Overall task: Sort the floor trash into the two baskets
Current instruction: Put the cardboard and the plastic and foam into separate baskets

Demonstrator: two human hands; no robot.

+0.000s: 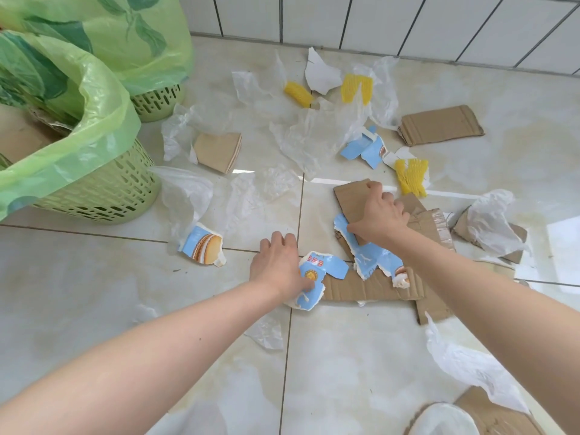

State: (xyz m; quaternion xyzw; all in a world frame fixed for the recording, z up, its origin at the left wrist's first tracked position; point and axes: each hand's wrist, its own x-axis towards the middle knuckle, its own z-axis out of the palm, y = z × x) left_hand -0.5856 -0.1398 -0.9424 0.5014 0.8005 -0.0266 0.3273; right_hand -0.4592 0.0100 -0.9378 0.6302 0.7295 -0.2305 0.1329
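Observation:
Torn trash litters the tiled floor. My left hand (279, 265) pinches a torn blue carton piece (326, 270) lying at the centre, thumb on top of it. My right hand (378, 213) grips a brown cardboard piece (348, 193) together with another torn blue carton scrap (372, 255) beneath it. More flat cardboard (361, 288) lies under both scraps. Two green baskets lined with green bags stand at the left: the near basket (100, 189) holds cardboard, and the far basket (157, 102) is behind it.
Clear plastic sheets (314, 136), yellow foam nets (411, 177), a folded cardboard sleeve (218, 152), a blue carton scrap (202, 246) and a ribbed cardboard stack (439, 125) are scattered around. A white tiled wall (376, 20) bounds the far side.

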